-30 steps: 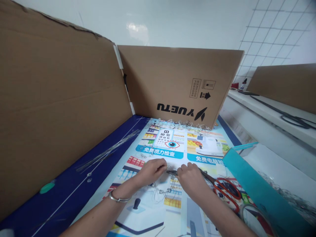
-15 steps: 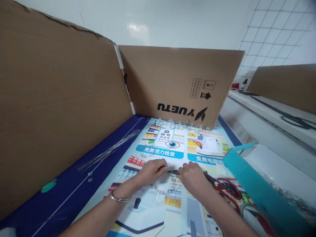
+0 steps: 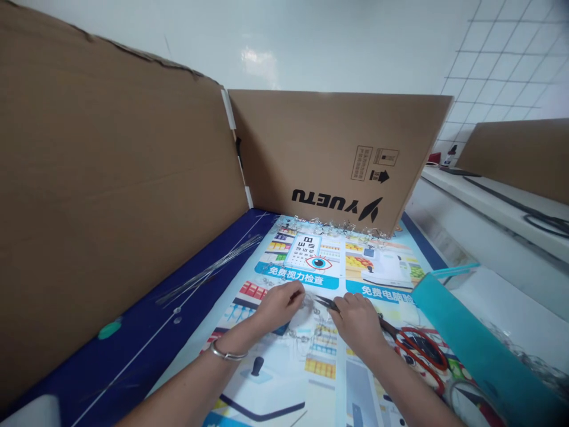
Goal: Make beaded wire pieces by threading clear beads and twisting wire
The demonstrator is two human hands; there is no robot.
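Observation:
My left hand is closed in a pinch, with a thin clear-beaded wire at its fingertips; its far end is blurred. My right hand wraps round dark needle-nose pliers, whose tips point left toward the left hand, a small gap away. Below the hands, loose wire with clear beads shows faintly over the printed sheet. Red-handled scissors lie just right of my right wrist, partly behind the forearm.
Cardboard panels stand left and behind, with wire pieces along the far one's foot. Thin wires lie bundled at left. At right is a teal box holding tangled wire, beside a round container.
The plier tips have come away from the left fingertips, so a wider gap shows between them. The whole view has shifted slightly, with things appearing farther right.

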